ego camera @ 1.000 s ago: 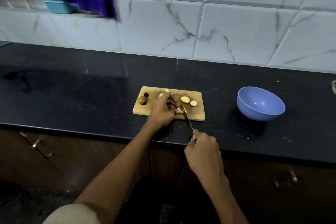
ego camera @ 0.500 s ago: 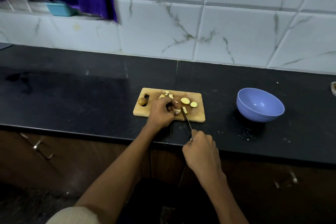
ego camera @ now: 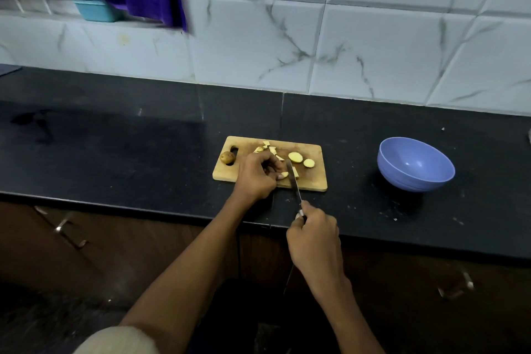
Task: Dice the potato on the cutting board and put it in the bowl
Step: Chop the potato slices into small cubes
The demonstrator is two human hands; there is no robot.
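Forearms bare; cream sleeve (ego camera: 120, 340) at left upper arm.

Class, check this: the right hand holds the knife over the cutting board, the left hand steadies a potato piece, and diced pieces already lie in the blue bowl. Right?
Not quite. In the head view the blue bowl is empty; the diced pieces lie on the cutting board. The rest stands.
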